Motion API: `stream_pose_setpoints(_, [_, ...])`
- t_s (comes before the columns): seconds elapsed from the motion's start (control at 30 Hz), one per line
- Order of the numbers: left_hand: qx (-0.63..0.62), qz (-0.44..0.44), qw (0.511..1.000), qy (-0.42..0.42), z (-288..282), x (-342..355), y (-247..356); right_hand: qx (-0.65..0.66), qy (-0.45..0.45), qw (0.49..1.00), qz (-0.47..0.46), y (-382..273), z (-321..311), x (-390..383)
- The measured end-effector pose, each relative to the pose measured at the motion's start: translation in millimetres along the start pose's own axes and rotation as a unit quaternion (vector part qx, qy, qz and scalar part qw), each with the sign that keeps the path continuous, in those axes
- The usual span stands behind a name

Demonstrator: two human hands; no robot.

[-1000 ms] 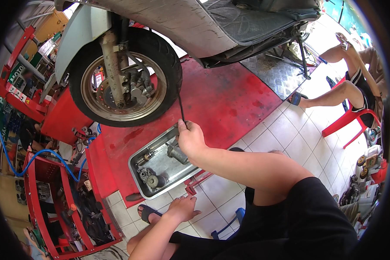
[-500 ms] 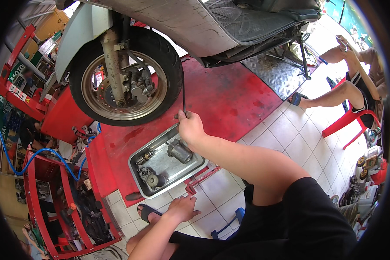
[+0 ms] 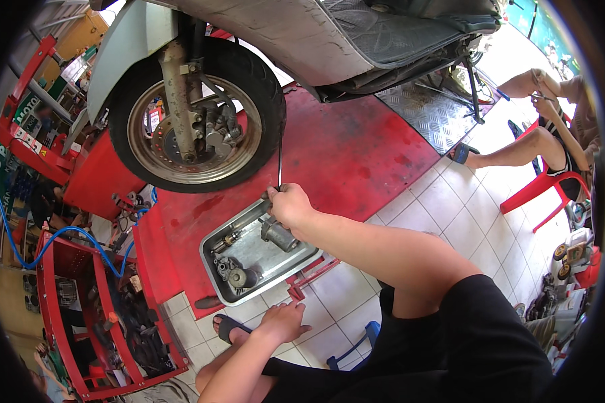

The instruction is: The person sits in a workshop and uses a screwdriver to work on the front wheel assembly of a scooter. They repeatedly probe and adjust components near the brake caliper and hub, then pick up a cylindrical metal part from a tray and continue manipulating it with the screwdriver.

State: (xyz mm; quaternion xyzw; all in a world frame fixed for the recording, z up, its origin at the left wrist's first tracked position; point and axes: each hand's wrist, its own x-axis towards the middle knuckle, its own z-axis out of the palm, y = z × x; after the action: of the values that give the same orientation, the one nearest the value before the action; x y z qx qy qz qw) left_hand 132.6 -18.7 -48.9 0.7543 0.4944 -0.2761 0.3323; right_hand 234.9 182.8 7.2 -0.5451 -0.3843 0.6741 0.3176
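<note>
- At the far left, a blue hose (image 3: 66, 234) curved over a red cart (image 3: 70, 258) crowded with tools and parts.
- The front wheel (image 3: 267, 111) was on the scooter (image 3: 282, 40), with the fork (image 3: 177, 111) and the brake part (image 3: 218, 138) beside it in place; none of these was off.
- Below the wheel, a metal tray (image 3: 254, 248) lay at the edge of the red platform (image 3: 356, 154). Round parts (image 3: 242, 277) and a metal cylinder (image 3: 280, 236) sat loose inside, not fitted; whether they came off this scooter could not be told.
- The left hand (image 3: 286, 322) hung below the tray, fingers loosely bent, thumb apart, with nothing seen in it.
- The right hand (image 3: 290, 205), just above the cylinder, had its fingers closed around a thin dark rod (image 3: 280, 161). The rod rose beside the tyre; contact there could not be made out.
- At the far right, another person (image 3: 548, 144) sat on a red chair (image 3: 534, 191).
</note>
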Motion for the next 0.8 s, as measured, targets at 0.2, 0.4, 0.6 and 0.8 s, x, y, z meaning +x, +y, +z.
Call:
stream_pose_setpoints(0.2, [-0.001,0.004,1.000,0.010,1.0,-3.5,-1.8,-0.003,-0.010,1.000,-0.005,-2.9,2.6,-4.5])
stream_pose_setpoints(0.4, [-0.002,0.011,1.000,0.018,1.6,-5.6,-1.8,0.034,-0.026,0.999,-0.002,-11.4,-5.9,-2.9])
stream_pose_setpoints(0.6, [-0.005,0.015,1.000,0.022,0.9,-4.4,-0.9,-0.018,-0.025,0.999,0.007,-19.3,-19.1,16.4])
stream_pose_setpoints(0.8, [-0.001,0.011,1.000,0.013,8.2,-5.4,0.3,-0.108,0.029,0.993,-0.048,18.2,-9.4,26.7])
